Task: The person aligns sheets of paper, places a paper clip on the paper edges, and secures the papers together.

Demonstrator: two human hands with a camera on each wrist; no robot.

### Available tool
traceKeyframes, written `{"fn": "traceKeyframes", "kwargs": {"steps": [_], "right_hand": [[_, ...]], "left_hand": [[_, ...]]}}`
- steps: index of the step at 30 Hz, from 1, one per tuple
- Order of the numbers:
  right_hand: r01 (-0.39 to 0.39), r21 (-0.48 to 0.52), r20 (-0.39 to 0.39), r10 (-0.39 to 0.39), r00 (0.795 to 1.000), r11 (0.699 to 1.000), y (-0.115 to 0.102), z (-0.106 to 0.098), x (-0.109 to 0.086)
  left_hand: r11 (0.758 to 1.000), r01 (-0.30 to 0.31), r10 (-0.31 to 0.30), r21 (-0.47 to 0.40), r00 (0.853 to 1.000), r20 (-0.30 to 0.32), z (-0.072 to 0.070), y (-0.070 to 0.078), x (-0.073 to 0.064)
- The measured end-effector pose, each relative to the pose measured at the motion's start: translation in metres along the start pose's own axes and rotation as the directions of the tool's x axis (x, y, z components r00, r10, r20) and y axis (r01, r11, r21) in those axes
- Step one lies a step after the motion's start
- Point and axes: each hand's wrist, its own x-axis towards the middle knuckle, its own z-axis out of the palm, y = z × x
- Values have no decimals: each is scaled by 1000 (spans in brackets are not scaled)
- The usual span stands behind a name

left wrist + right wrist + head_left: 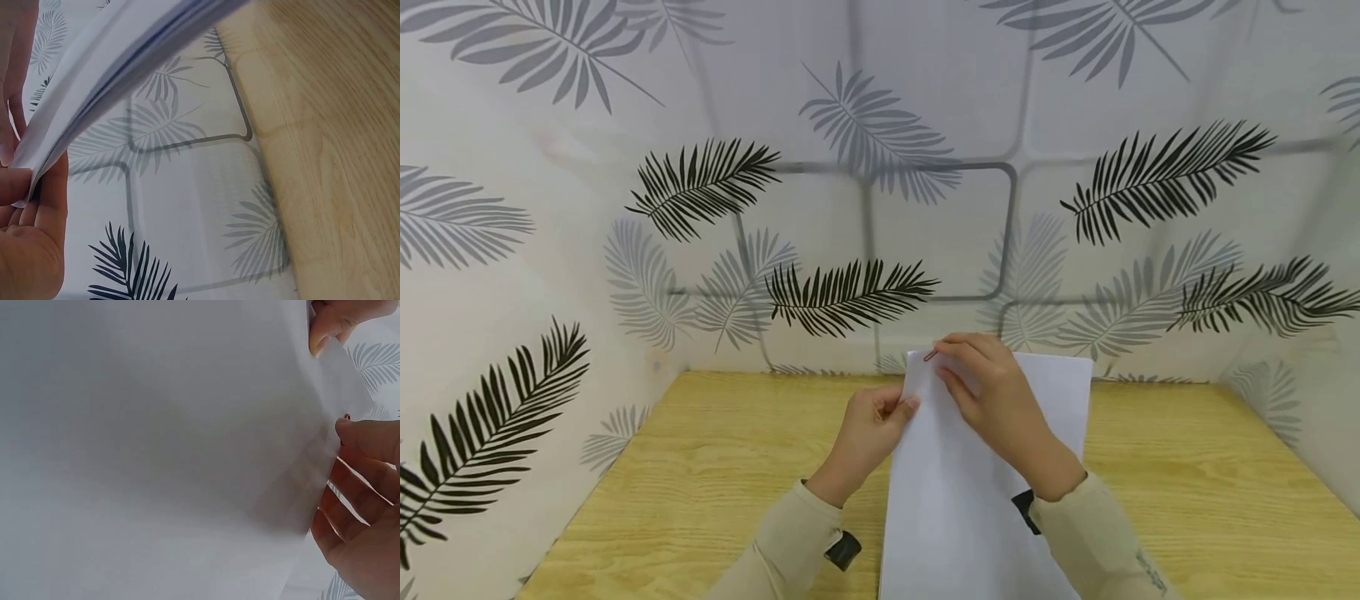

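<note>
A stack of white paper sheets (pixel 958 500) is held tilted up from the table, its top edge near the back wall. My left hand (pixel 868 433) grips the left edge close to the top corner, thumb in front and fingers curled behind; the left wrist view shows several sheets (pixel 94 87) bunched in that grip. At the top edge, near the left corner, sits a red paper clip (pixel 930 355). My right hand (pixel 1000 404) pinches at the clip. In the right wrist view its thumb (pixel 369 437) covers most of the clip.
Beneath the paper lies a wood-grain table (pixel 715 467). A pale wall covering (pixel 925 233) with grey and black leaf prints rises at the back and sides. Dark straps (pixel 844 550) show at both sleeves.
</note>
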Motion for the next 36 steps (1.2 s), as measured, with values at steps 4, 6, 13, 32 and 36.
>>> {"fn": "traceKeyframes", "kwargs": {"steps": [4, 6, 13, 32, 36], "right_hand": [[-33, -22, -26, 32, 999, 999, 4, -4, -3], [-55, -53, -72, 51, 996, 997, 7, -10, -4], [-188, -115, -214, 160, 964, 975, 23, -32, -11], [-497, -64, -216, 474, 853, 865, 29, -48, -25], [-563, -2, -126, 558, 820, 827, 34, -56, -26]], "left_hand": [[1000, 5, -5, 9, 1000, -13, 0, 1, -1], [1000, 14, -14, 7, 1000, -20, 0, 1, -1], [1000, 23, -23, 2, 999, -39, -3, 0, -2], [1000, -10, 9, -11, 998, -59, -4, 0, 0], [1000, -5, 4, -20, 998, -61, -6, 1, 0]]}}
